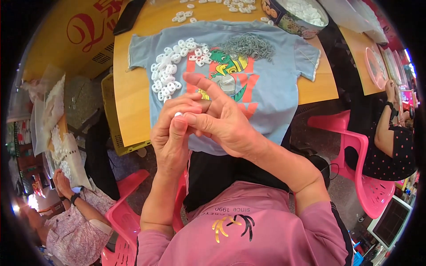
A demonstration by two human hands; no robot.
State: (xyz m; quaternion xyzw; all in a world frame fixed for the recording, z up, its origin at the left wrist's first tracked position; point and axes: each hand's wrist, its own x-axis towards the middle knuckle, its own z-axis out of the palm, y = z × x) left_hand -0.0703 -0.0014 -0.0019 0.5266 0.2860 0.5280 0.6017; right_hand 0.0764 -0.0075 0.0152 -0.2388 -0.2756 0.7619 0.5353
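My left hand (171, 126) is closed, with a small white plastic piece (178, 114) pinched at the thumb tip. Most of that piece is hidden by the fingers. Against it presses my right hand (224, 122), its thumb bent in and its index finger raised; what its fingers grip is hidden. Both hands are above a blue printed T-shirt (277, 84) spread over the table edge. Beyond my left hand lies a curved heap of white oval pieces with holes (166, 71). A tangle of small grey metal parts (248, 46) rests on the shirt's upper right.
More white pieces (182, 17) lie along the far side of the wooden table (128, 104). A round tin (290, 22) full of white pieces stands far right; a black phone (129, 17) lies far left. Pink chairs (361, 177) and seated people flank me.
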